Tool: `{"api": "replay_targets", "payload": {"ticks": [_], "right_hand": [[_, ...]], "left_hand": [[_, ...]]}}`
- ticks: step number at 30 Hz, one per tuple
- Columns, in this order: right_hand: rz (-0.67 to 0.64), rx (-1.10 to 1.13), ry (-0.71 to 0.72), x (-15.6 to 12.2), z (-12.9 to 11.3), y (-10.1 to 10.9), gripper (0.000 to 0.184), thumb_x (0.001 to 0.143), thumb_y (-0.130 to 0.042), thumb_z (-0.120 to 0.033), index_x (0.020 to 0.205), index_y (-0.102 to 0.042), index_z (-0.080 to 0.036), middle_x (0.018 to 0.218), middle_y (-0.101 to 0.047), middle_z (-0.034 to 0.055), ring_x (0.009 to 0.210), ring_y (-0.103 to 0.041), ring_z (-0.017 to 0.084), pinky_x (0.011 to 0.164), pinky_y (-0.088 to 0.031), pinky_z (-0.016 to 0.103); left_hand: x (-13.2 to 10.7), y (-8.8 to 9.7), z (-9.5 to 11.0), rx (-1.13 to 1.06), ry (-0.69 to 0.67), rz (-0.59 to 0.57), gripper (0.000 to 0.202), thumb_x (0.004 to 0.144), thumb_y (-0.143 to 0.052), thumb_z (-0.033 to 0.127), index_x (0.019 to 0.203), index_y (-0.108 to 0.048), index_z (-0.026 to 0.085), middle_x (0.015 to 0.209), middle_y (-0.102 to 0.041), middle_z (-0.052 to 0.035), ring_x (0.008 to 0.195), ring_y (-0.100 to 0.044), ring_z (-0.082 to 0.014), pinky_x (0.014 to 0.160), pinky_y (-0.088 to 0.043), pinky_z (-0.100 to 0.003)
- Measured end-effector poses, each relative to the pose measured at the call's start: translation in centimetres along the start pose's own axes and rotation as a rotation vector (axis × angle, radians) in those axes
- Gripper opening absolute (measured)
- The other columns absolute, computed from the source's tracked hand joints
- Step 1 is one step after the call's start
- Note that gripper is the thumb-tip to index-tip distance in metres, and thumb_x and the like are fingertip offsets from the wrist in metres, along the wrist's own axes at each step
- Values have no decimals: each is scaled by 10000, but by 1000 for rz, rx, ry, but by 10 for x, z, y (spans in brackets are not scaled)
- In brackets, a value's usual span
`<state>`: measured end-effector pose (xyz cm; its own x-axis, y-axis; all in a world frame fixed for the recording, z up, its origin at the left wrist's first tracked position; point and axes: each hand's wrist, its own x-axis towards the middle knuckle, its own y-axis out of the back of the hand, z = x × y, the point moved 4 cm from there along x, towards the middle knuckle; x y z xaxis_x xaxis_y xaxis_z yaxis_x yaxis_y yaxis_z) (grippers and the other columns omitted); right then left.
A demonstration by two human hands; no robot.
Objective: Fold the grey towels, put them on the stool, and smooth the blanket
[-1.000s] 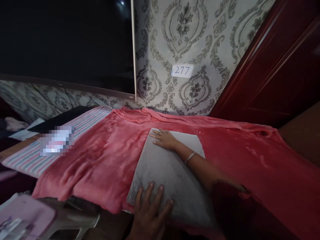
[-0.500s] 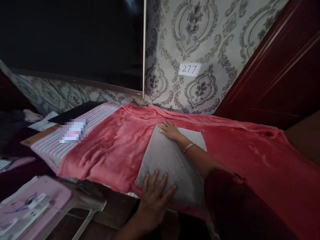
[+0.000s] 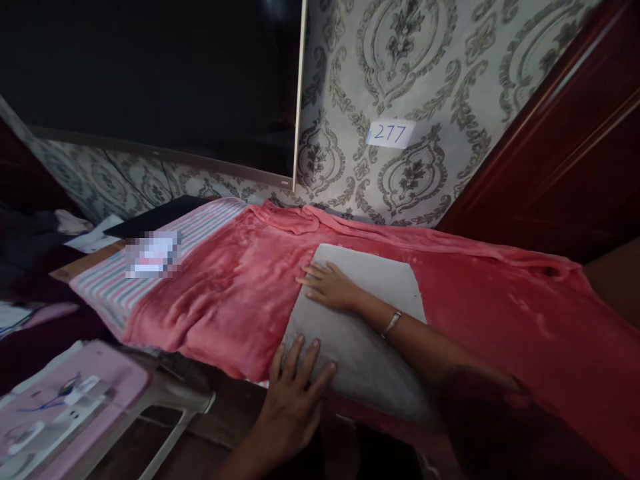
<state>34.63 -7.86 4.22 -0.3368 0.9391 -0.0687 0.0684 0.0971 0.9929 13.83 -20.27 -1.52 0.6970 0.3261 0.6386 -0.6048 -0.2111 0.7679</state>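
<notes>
A grey plush cloth piece lies flat on a red fleece blanket. My right hand rests palm down near the cloth's far left edge, fingers spread and tips reaching over that edge. At the near left corner, my left hand is laid on the cloth with its fingers apart. Neither hand grips anything. My right forearm, with a bracelet at the wrist, hides part of the cloth's right side.
Striped fabric shows left of the blanket, with a blurred-out object on it. A pink stool carrying small items stands at the lower left. Behind are a large dark screen and a paper marked 277.
My right hand has slid left and nearer to me, from the cloth's far corner along its left edge. My left hand has shifted slightly left. The view has moved a little.
</notes>
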Motion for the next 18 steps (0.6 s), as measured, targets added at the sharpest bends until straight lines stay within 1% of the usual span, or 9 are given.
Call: {"api": "replay_targets", "payload": {"ticks": [3, 5, 7, 9, 11, 13, 15, 18], "right_hand": [[4, -2, -117, 35, 37, 5, 568, 1061, -371, -474, 1606, -328, -319, 1677, -244, 68, 1559, -171, 274, 1233, -153, 587], [-10, 14, -175, 52, 55, 6, 562, 1065, -354, -465, 1608, -321, -322, 1679, -241, 55, 1560, -168, 266, 1242, -137, 572], [-7, 29, -238, 63, 69, 7, 561, 1071, -333, -469, 1611, -313, -318, 1686, -220, 50, 1560, -167, 266, 1245, -129, 570], [8, 43, -279, 68, 78, 7, 560, 1075, -315, -478, 1611, -313, -315, 1690, -210, 50, 1558, -179, 266, 1240, -156, 572], [36, 53, -286, 70, 82, 8, 551, 1078, -304, -484, 1605, -329, -324, 1688, -222, 42, 1553, -194, 263, 1234, -192, 566], [64, 56, -279, 71, 83, 11, 538, 1079, -310, -486, 1598, -341, -346, 1683, -244, 27, 1549, -210, 258, 1235, -202, 561], [73, 61, -297, 70, 81, 17, 532, 1078, -326, -484, 1598, -331, -370, 1682, -246, 18, 1548, -214, 259, 1240, -181, 571], [84, 69, -346, 61, 71, 29, 545, 1072, -370, -482, 1604, -300, -390, 1688, -222, 24, 1558, -173, 270, 1242, -129, 605]], "left_hand": [[-2, -3, 0, -1, 19, 35, 548, 845, -703, 267, 1386, -620, 292, 1583, -463, -86, 1518, -294, -346, 1222, -186, -553], [-2, -5, -1, -21, 29, 60, 532, 836, -714, 267, 1362, -639, 296, 1572, -480, -82, 1512, -312, -343, 1224, -193, -554], [-4, -9, -3, -51, 25, 93, 512, 831, -725, 272, 1337, -657, 299, 1564, -492, -78, 1513, -316, -335, 1233, -180, -553], [-5, -14, -6, -83, 23, 123, 513, 832, -733, 281, 1338, -658, 304, 1576, -481, -69, 1524, -301, -324, 1243, -160, -544], [-6, -20, -9, -114, 33, 152, 552, 837, -734, 293, 1379, -631, 319, 1603, -444, -54, 1537, -279, -308, 1253, -136, -533], [-6, -24, -13, -146, 49, 186, 611, 851, -724, 311, 1442, -575, 344, 1624, -409, -34, 1544, -267, -288, 1262, -110, -521], [-4, -26, -15, -176, 57, 211, 662, 866, -712, 320, 1495, -510, 375, 1625, -406, -19, 1545, -269, -270, 1266, -96, -516], [1, -25, -15, -200, 43, 198, 717, 879, -705, 307, 1538, -437, 398, 1601, -445, -30, 1546, -266, -266, 1263, -103, -530]]}}
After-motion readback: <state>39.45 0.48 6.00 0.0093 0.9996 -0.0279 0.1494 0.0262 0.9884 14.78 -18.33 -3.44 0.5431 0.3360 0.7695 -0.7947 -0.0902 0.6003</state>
